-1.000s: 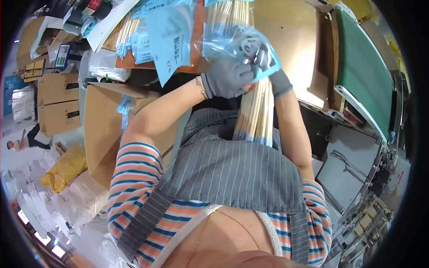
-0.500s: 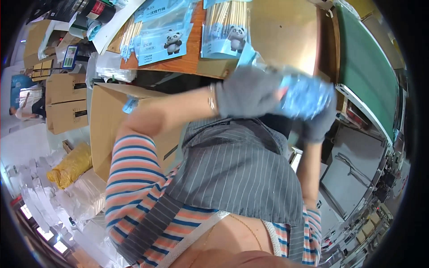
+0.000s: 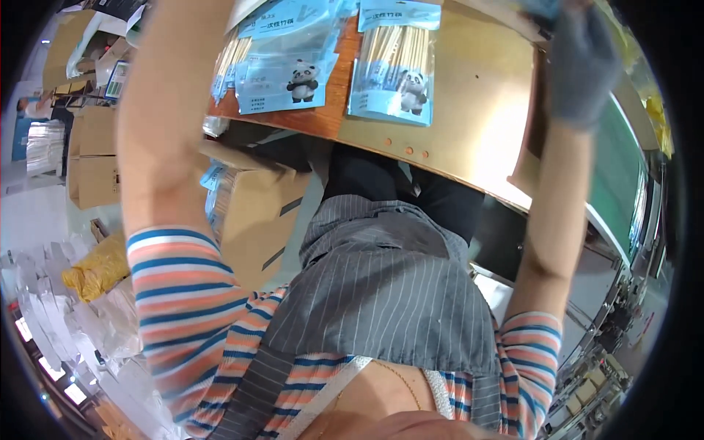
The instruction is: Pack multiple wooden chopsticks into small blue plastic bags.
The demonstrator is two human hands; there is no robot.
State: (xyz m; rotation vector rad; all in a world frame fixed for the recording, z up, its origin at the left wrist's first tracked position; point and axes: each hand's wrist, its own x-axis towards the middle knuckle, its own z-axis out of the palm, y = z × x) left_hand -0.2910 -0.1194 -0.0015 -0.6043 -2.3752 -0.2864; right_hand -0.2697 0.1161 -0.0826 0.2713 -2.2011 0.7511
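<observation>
My left arm (image 3: 165, 117) stretches up past the top edge, so its hand is out of sight. At the upper right is my right hand (image 3: 584, 70) in a grey glove, its fingers blurred and cut off by the edge. Beside those fingers shows a smeared bluish thing (image 3: 546, 13); whether the hand holds it, I cannot tell. A clear-and-blue pouch of bamboo chopsticks (image 3: 394, 62) with a panda picture lies on the tabletop. Left of it, several overlapping blue panda pouches (image 3: 287, 77) lie beside loose chopsticks (image 3: 233, 57).
The wooden table (image 3: 334, 95) carries a tan board (image 3: 477, 95) at its right. A green surface (image 3: 612, 158) adjoins on the right. Below the table's left side stands an open carton (image 3: 253, 220) with blue pouches inside. Another carton (image 3: 95, 158) and a yellow bundle (image 3: 99, 268) are farther left.
Both arms have swung up and apart, the left out past the top edge and the right to the upper right. The crinkled blue package between my hands has left its earlier place.
</observation>
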